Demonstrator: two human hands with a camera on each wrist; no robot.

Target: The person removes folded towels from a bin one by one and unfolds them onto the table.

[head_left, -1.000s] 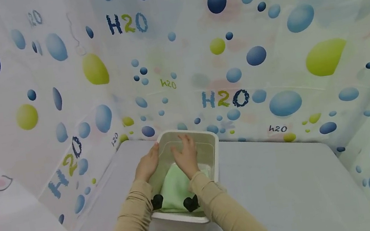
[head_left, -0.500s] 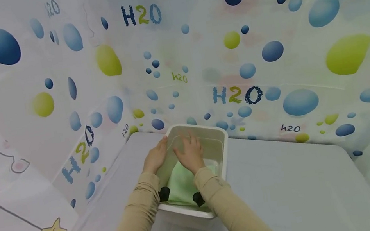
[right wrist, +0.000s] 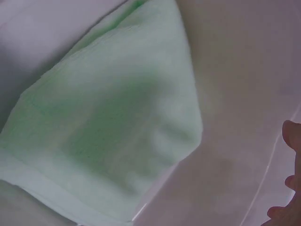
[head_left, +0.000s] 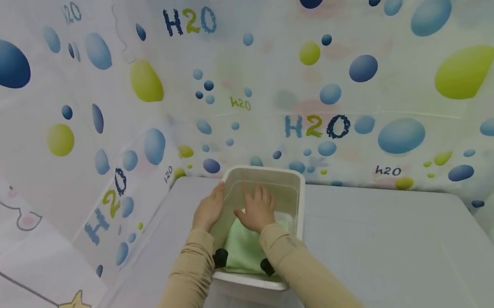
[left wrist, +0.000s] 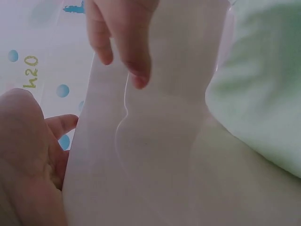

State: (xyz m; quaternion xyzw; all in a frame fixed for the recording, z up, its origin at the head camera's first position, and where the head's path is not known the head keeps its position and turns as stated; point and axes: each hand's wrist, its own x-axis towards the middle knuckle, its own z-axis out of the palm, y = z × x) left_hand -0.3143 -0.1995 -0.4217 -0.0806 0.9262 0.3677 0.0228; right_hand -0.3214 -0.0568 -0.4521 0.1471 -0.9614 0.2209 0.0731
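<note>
While the left hand [head_left: 209, 210] rests, fingers extended, against the outside of the pale basin [head_left: 283, 191], the right hand [head_left: 259, 211] hangs spread inside, near the green cloth [head_left: 242, 249].

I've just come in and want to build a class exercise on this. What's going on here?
A person has both hands at a tub on a table. The left hand is along the outside of the tub's left wall. The right hand is over the inside, its fingers apart from the green cloth. The cloth lies in the tub, held by neither hand.
</note>
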